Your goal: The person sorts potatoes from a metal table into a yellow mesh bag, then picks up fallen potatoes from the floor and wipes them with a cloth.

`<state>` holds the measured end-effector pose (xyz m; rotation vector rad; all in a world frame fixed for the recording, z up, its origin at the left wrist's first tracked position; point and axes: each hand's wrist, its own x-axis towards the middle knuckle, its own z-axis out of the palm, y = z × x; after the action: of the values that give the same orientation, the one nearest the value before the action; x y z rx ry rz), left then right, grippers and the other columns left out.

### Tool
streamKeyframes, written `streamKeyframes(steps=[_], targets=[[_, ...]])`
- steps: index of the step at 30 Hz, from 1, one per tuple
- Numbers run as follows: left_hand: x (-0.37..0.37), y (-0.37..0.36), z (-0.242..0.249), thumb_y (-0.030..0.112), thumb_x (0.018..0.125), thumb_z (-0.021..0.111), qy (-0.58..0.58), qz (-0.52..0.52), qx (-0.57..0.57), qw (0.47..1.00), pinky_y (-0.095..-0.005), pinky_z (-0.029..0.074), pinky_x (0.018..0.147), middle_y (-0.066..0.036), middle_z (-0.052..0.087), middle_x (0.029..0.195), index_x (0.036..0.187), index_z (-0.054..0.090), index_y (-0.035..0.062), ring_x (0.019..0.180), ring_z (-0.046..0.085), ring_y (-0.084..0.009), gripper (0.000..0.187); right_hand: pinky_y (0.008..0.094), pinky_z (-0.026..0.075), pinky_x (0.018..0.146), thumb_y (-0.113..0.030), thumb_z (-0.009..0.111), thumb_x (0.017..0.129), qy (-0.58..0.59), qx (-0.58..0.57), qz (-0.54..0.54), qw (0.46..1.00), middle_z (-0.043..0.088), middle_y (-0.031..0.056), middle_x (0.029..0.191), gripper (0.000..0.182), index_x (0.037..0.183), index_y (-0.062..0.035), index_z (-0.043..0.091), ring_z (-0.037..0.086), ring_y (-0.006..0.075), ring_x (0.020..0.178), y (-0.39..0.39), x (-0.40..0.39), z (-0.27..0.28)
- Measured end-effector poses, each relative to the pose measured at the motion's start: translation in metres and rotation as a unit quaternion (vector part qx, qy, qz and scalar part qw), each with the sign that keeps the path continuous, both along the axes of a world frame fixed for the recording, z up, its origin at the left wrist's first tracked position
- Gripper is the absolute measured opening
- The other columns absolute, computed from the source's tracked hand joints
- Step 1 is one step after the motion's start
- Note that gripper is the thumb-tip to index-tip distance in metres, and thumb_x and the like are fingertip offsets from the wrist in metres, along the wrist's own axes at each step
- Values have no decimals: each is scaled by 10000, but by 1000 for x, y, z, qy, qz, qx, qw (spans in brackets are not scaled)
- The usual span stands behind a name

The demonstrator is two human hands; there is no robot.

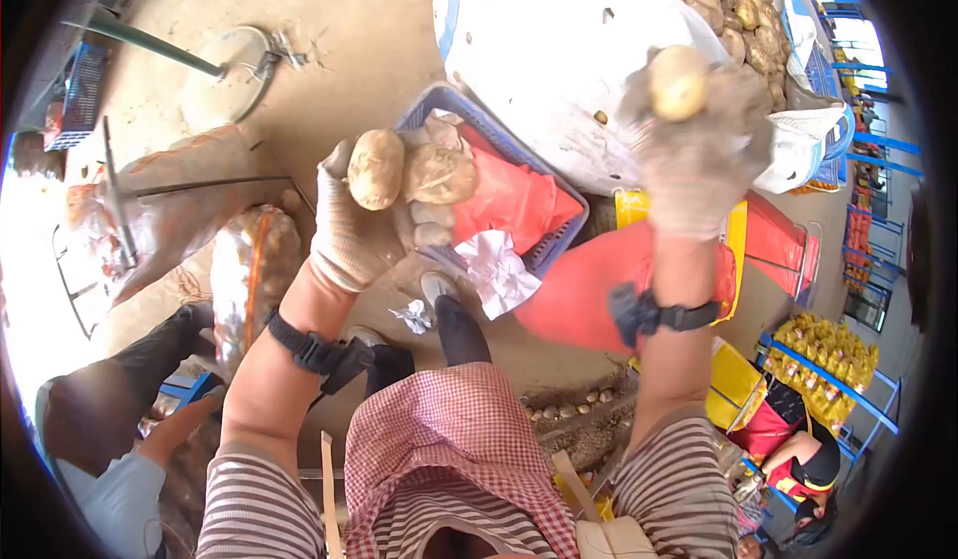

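Observation:
My left hand (354, 235), in a pale knit glove, is closed around potatoes. One oval potato (375, 170) sits by the thumb, and a second, rougher potato (442, 174) lies beside it against the fingers. My right hand (699, 160), gloved and smeared by motion, grips a small round potato (679, 82); its fingers are partly blurred. It is over the edge of a white sack (559, 70). Below and beyond my left hand stands a blue plastic crate (564, 245) with a red bag (509, 200) and crumpled white paper (496, 272) in and over it.
Many potatoes (733, 10) fill the open sack at upper right. Red netting (579, 294) and a yellow-framed stand (735, 289) are under my right arm. A filled bag (254, 279) stands at left, near another person's arm (175, 434). Yellow bags (823, 364) lie on a rack at right.

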<state>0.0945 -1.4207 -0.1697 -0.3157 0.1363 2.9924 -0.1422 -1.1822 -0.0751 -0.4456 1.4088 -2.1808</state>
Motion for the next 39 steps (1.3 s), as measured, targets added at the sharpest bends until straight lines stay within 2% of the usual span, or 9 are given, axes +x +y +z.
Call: streamKeyframes(steps=[2, 4, 8, 13, 21, 23, 26, 31, 39], targets=[[-16, 7, 36, 673, 880, 586, -32, 35, 9, 999, -559, 596, 827, -180, 644, 1289, 1308, 600, 114, 1024, 691, -412, 704, 455, 546, 885, -544, 545, 938, -77, -233, 158, 956, 573, 199, 1235, 653, 1304, -6, 499, 565, 325, 1133, 25, -113, 16], [-24, 14, 52, 654, 874, 608, -42, 29, 29, 998, -564, 601, 833, -226, 639, 1284, 1345, 573, 100, 947, 716, -447, 728, 534, 551, 852, -618, 594, 906, -109, -98, -111, 983, 597, 204, 1237, 708, 1308, -37, 553, 606, 333, 1083, -18, -109, 101], [-30, 28, 75, 633, 889, 597, -11, 17, 30, 999, -590, 592, 846, -237, 635, 1286, 1352, 569, 119, 988, 704, -467, 692, 500, 582, 853, -457, 659, 942, -147, -3, -97, 984, 597, 163, 1276, 571, 1333, -54, 551, 608, 317, 1112, 5, -161, 82], [-18, 53, 60, 673, 884, 589, -92, 25, -23, 995, -498, 613, 781, -217, 657, 1213, 1313, 565, 96, 916, 712, -412, 719, 392, 592, 786, -200, 748, 880, -206, 120, 52, 970, 675, 24, 1089, 399, 1242, -108, 609, 662, 207, 992, -6, 43, -9], [56, 107, 23, 837, 760, 626, -244, -209, -361, 875, -329, 581, 666, -73, 689, 1103, 1313, 555, 140, 810, 677, -184, 893, 345, 530, 930, -324, 921, 698, 2, 315, 257, 914, 736, 135, 1095, 648, 1223, -36, 674, 698, 227, 1013, 42, 181, -118], [72, 123, 17, 805, 755, 656, -206, -157, -320, 911, -405, 584, 784, -69, 659, 1148, 1295, 564, 156, 952, 661, -226, 849, 343, 526, 955, -244, 888, 720, 12, 312, 265, 913, 712, 109, 1120, 620, 1252, -31, 652, 662, 213, 1097, 53, 190, -127], [82, 123, 47, 710, 802, 686, -198, -65, -162, 965, -460, 528, 923, -56, 635, 1091, 1174, 573, 154, 1058, 615, -255, 678, 360, 557, 951, -225, 725, 857, -328, 195, 148, 912, 597, 112, 1277, 589, 1389, -69, 526, 626, 230, 1144, 51, 202, -75], [161, 132, 51, 558, 878, 723, -165, 135, -154, 965, -352, 473, 767, -41, 524, 810, 771, 470, 148, 805, 529, -200, 493, 432, 593, 810, -224, 728, 899, -361, 262, 166, 880, 574, 88, 1264, 526, 1382, -205, 520, 640, 251, 1013, 10, 221, -84], [415, 168, 80, 654, 760, 782, -258, 429, -100, 860, -466, 526, 836, -53, 589, 892, 767, 509, 182, 864, 573, -227, 545, 462, 575, 794, -205, 722, 908, -259, 354, 408, 801, 628, 70, 1164, 516, 1376, -205, 505, 668, 285, 878, -117, 324, -71]])
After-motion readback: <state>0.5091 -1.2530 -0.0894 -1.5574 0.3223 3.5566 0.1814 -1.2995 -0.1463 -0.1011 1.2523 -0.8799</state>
